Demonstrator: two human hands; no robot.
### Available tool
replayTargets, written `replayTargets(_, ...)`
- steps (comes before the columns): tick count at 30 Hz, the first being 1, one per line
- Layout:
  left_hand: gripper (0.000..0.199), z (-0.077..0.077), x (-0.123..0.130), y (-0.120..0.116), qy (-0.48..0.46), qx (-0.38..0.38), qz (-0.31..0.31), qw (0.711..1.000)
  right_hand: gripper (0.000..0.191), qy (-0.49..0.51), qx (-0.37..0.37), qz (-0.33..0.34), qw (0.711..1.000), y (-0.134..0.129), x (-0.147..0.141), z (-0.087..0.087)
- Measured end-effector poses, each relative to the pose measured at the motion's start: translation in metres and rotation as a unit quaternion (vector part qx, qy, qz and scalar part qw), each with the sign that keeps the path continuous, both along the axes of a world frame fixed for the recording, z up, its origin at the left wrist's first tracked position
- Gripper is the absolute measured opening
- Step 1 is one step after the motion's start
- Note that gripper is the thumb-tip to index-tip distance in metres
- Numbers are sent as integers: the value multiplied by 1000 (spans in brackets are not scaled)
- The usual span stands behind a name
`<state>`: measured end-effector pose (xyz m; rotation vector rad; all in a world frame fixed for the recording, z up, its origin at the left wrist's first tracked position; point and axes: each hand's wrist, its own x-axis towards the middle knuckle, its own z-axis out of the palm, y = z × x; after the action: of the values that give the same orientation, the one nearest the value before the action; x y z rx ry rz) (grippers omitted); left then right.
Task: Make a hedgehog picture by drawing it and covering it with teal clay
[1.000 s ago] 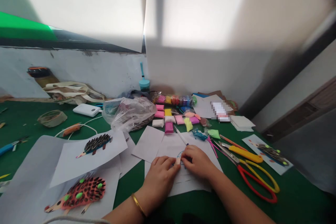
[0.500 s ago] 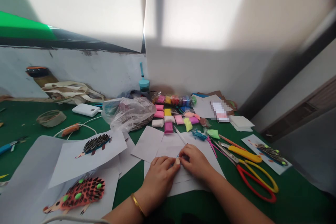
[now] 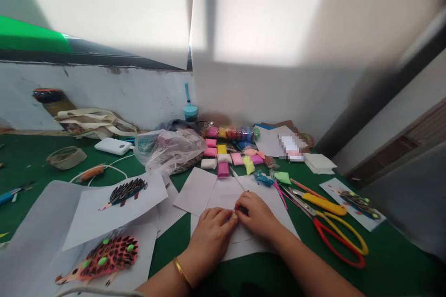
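My left hand (image 3: 213, 231), with a gold bangle at the wrist, and my right hand (image 3: 255, 213) meet over white paper sheets (image 3: 244, 250). Their thumbs and fingers are closed in a pinch, tip to tip. Between them shows a sliver of a small pale piece of modelling clay (image 3: 234, 214), mostly covered by the fingers. A white pen (image 3: 239, 179) lies on the paper just beyond my right hand. Several coloured clay packets (image 3: 223, 170) and an opened blue packet (image 3: 263, 178) lie farther back.
At right are red-and-yellow scissors (image 3: 322, 227), a yellow cutter (image 3: 324, 204) and a hedgehog card (image 3: 353, 204). At left lie a seed hedgehog picture (image 3: 127, 192), a red clay hedgehog (image 3: 108, 257) and a power bank (image 3: 113, 146). A plastic bag (image 3: 170, 148) sits behind.
My right fingers have closed in against the left fingertips, covering more of the pale piece. The objects on the table stay in place; the view has shifted slightly.
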<state>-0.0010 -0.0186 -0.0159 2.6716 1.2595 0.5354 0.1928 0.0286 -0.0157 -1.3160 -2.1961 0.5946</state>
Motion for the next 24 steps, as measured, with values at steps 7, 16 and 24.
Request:
replayTargets(7, 40, -1, 0, 1, -8, 6, -2, 1000, 11, -16, 1, -8, 1000, 1, -4, -2)
replayTargets(16, 39, -1, 0, 1, -2, 5, -2, 1000, 11, -9, -1, 2, 1000, 3, -1, -4)
replayTargets(24, 44, -1, 0, 2, 14, 14, -3, 1000, 9, -3, 8, -20, 1000, 2, 8, 0)
